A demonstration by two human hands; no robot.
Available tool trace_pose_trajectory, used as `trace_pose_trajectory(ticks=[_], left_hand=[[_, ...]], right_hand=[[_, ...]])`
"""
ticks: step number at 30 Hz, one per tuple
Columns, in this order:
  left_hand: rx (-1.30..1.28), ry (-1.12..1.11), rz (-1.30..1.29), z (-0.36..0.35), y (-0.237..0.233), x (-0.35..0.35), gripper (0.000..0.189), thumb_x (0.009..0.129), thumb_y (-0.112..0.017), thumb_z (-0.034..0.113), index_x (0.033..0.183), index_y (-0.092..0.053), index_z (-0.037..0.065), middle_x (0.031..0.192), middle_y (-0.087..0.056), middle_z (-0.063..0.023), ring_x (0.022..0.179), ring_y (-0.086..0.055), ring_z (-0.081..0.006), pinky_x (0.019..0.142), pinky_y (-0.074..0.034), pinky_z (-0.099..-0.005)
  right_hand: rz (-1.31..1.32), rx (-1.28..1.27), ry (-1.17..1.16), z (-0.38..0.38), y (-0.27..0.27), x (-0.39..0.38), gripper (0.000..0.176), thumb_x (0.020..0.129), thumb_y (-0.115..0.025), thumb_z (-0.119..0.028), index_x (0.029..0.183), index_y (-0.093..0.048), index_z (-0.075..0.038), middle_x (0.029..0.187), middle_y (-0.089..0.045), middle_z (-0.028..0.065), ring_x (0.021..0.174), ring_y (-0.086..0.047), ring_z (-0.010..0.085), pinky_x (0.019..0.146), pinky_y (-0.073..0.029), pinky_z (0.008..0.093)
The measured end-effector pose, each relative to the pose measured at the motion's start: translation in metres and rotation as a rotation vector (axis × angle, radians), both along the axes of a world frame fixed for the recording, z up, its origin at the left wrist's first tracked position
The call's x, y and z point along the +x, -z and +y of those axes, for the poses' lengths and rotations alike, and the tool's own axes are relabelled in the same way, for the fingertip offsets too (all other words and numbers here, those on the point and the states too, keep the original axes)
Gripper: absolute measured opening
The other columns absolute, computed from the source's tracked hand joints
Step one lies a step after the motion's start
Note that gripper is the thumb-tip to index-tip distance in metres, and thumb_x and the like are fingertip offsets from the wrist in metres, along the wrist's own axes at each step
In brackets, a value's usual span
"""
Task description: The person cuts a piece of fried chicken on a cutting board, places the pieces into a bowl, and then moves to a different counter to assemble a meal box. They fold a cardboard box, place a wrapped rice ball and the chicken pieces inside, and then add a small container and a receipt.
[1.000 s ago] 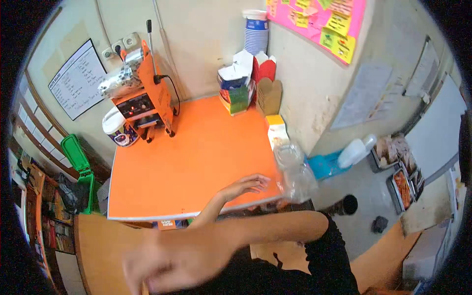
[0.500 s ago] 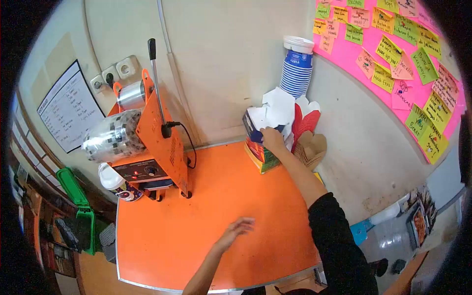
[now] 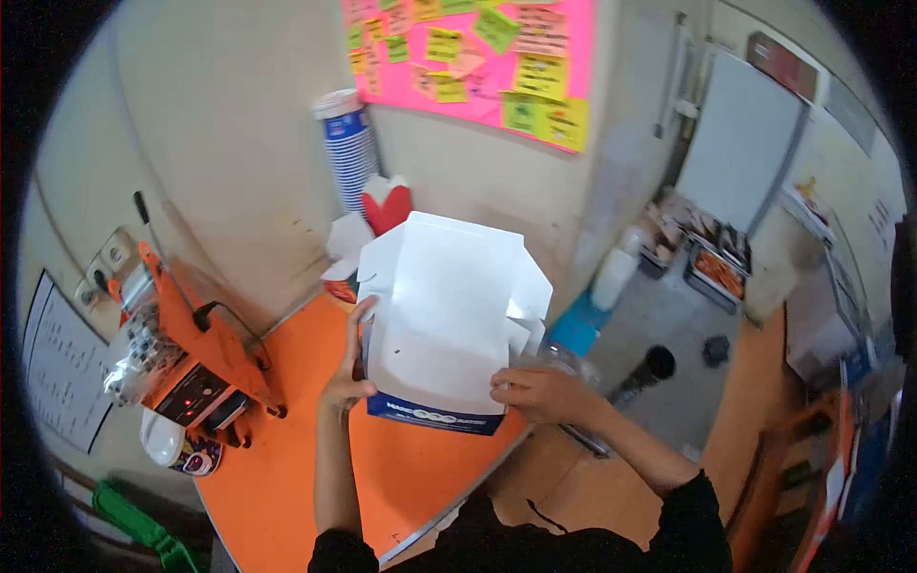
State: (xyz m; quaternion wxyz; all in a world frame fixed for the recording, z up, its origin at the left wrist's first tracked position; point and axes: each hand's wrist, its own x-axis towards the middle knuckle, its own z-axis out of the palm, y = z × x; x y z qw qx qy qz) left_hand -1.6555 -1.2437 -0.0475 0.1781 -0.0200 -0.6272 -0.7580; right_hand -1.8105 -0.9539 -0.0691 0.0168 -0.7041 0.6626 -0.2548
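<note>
An unfolded cardboard food box (image 3: 439,353), white inside with a dark blue printed front, is held up over the table's right edge. Its lid stands raised at the back, and a small side flap is bent at the right. My left hand (image 3: 348,368) is closed on the box's left wall, the thumb near the front corner. At the front right corner, my right hand (image 3: 543,393) pinches the rim between thumb and fingers. Beneath the box lies the orange table (image 3: 296,477).
An orange cup-sealing machine (image 3: 191,353) stands on the table's left, beside a white-lidded tub (image 3: 177,444). Stacked paper cups (image 3: 346,153) and red and white cartons (image 3: 386,202) stand by the wall. A pink note board (image 3: 478,67) hangs above. To the right are a floor and food trays (image 3: 716,272).
The blue-and-white box has left the stack by the wall and is now opened out in front of me. My left hand has joined my right on it. The view has turned right.
</note>
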Motion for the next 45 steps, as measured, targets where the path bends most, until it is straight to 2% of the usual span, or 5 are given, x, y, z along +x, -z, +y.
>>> trace_pose_trajectory(ticks=[6, 17, 28, 43, 45], left_hand=[[-0.756, 0.532, 0.305, 0.253, 0.026, -0.044, 0.15, 0.038, -0.099, 0.03, 0.153, -0.005, 0.01, 0.151, -0.019, -0.0169, 0.144, -0.021, -0.0362, 0.117, -0.021, -0.046], [-0.494, 1.353, 0.618, 0.708, 0.057, 0.023, 0.122, 0.052, -0.095, 0.033, 0.146, -0.02, 0.01, 0.14, -0.028, -0.0257, 0.14, -0.023, -0.0408, 0.113, -0.026, -0.0511], [-0.449, 1.648, 0.614, 1.098, 0.132, 0.082, 0.104, 0.057, -0.092, 0.028, 0.14, -0.034, 0.007, 0.137, -0.033, -0.0256, 0.134, -0.032, -0.0413, 0.111, -0.029, -0.0509], [-0.203, 1.505, 0.886, 1.523, 0.249, 0.339, 0.08, 0.069, -0.087, 0.042, 0.121, -0.036, 0.01, 0.139, -0.022, -0.0245, 0.131, -0.024, -0.0464, 0.104, -0.024, -0.0661], [-0.801, 1.558, 0.762, 1.536, 0.262, 0.366, 0.1, 0.062, -0.091, 0.04, 0.138, -0.03, 0.019, 0.152, -0.004, -0.0304, 0.143, -0.001, -0.0518, 0.107, -0.009, -0.0784]], right_hand=[[0.056, 0.059, 0.737, 0.293, 0.027, 0.112, 0.053, 0.07, -0.062, 0.009, 0.12, -0.062, -0.008, 0.125, -0.06, 0.0098, 0.115, -0.06, 0.0288, 0.092, -0.054, 0.0394], [-0.543, -0.673, 2.265, 0.636, 0.02, 0.39, 0.022, 0.085, -0.071, -0.015, 0.103, -0.064, -0.003, 0.088, -0.067, 0.0129, 0.078, -0.065, 0.0238, 0.068, -0.052, 0.0339], [0.742, -1.523, 2.807, 0.935, 0.122, 0.56, 0.019, 0.089, -0.066, -0.007, 0.104, -0.058, 0.002, 0.092, -0.065, 0.0141, 0.085, -0.062, 0.0222, 0.08, -0.048, 0.0326], [1.151, -1.034, 3.713, 0.879, 0.14, 0.83, 0.009, 0.093, -0.063, -0.009, 0.096, -0.063, 0.0, 0.083, -0.061, 0.0054, 0.071, -0.053, 0.0129, 0.062, -0.043, 0.0266], [1.046, -1.009, 3.8, 0.896, 0.137, 0.836, 0.009, 0.093, -0.063, -0.008, 0.095, -0.063, 0.0, 0.082, -0.061, 0.0055, 0.069, -0.054, 0.013, 0.061, -0.043, 0.0273]])
